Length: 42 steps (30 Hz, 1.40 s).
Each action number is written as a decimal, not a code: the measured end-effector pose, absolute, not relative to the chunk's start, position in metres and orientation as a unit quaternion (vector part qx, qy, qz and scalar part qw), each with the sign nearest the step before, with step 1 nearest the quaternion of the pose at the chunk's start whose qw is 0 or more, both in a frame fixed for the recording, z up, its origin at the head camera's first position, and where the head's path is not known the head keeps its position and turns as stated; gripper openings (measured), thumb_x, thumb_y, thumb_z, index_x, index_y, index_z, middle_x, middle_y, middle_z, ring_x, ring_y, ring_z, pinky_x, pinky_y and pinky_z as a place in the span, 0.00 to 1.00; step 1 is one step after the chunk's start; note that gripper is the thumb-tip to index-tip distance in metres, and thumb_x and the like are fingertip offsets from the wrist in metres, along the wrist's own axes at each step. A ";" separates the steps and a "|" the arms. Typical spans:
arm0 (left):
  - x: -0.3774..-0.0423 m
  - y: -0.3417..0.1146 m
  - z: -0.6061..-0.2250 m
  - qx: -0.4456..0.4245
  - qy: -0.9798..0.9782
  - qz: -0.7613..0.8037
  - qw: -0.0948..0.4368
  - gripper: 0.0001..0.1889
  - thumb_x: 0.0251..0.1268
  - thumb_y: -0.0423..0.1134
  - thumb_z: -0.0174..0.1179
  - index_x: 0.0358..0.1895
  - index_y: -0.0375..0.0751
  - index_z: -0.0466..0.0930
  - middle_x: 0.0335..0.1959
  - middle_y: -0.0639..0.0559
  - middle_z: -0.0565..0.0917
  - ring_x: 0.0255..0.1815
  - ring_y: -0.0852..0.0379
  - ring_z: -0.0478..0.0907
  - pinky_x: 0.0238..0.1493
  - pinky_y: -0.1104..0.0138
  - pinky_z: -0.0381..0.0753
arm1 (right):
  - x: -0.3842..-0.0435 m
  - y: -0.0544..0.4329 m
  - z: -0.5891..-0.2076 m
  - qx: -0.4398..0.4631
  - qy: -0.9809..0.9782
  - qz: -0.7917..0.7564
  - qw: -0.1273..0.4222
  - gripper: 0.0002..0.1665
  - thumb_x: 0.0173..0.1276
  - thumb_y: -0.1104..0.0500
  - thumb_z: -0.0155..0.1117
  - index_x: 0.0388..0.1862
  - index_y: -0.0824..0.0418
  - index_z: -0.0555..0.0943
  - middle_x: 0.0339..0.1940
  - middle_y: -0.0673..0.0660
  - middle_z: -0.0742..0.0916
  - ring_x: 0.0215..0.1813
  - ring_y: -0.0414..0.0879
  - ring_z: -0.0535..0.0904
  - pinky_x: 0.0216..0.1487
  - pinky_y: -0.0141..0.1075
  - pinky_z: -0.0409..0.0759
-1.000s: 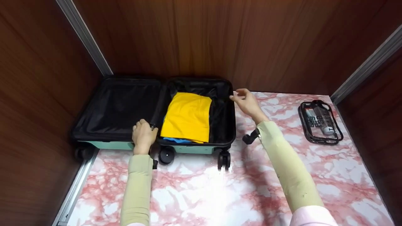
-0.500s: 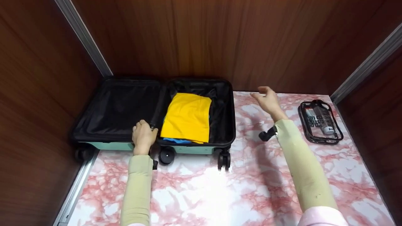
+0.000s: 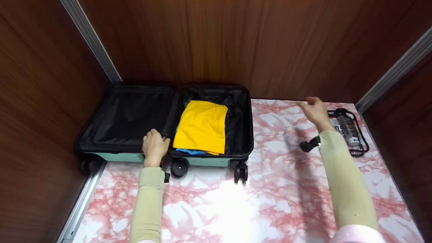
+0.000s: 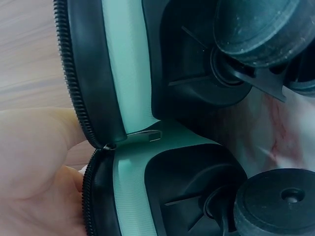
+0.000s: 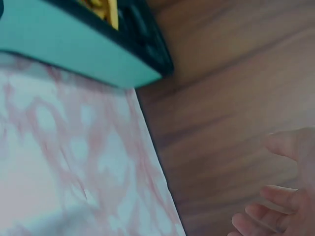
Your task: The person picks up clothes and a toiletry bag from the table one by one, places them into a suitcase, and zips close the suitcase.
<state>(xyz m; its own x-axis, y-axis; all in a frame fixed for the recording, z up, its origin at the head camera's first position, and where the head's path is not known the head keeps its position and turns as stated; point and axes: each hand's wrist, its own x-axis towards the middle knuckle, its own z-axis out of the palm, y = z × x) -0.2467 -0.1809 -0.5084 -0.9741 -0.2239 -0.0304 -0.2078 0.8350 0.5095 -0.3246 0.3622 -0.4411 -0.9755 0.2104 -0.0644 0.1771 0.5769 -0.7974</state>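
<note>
A mint-green suitcase (image 3: 211, 161) lies spread open, its black-lined halves side by side against the back panel. A folded yellow garment (image 3: 201, 126) is in the right half, over a blue cloth (image 3: 190, 151). My left hand (image 3: 155, 147) grips the front rim near the hinge; in the left wrist view its fingers pass behind the zipper edge (image 4: 74, 93). My right hand (image 3: 316, 113) is in the air right of the suitcase, holding nothing, its fingers loosely bent. A clear toiletry bag (image 3: 361, 135) with black trim, holding a bottle, is partly hidden behind my right wrist.
Brown wood-grain panels (image 3: 216, 44) stand at the back and both sides, with metal strips (image 3: 96, 40) at the corners. Black suitcase wheels (image 3: 241, 172) stick out at the front, over the red-and-white marbled surface (image 3: 270, 189).
My right hand has moved right, from the suitcase's right edge toward the toiletry bag, and its arm now covers part of that bag. My left hand has stayed on the rim.
</note>
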 end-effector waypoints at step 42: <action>-0.242 -0.187 -0.507 0.118 -0.956 -0.269 0.022 0.29 0.73 0.44 0.61 0.62 0.21 0.66 0.56 0.26 0.73 0.57 0.29 0.68 0.60 0.43 0.70 | -0.260 0.509 -0.468 -0.272 -0.896 0.350 -0.033 0.58 0.72 0.34 0.53 0.76 0.81 0.49 0.72 0.87 0.53 0.74 0.79 0.50 0.74 0.62 0.52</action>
<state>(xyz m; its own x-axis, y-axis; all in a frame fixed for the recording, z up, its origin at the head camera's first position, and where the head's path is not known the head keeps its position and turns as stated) -0.2425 -0.1873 -0.5073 -0.9710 -0.2380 -0.0210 -0.2141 0.8274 0.5191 -0.2604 0.5087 -0.4676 -0.8499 0.4639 -0.2499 0.5104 0.6070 -0.6091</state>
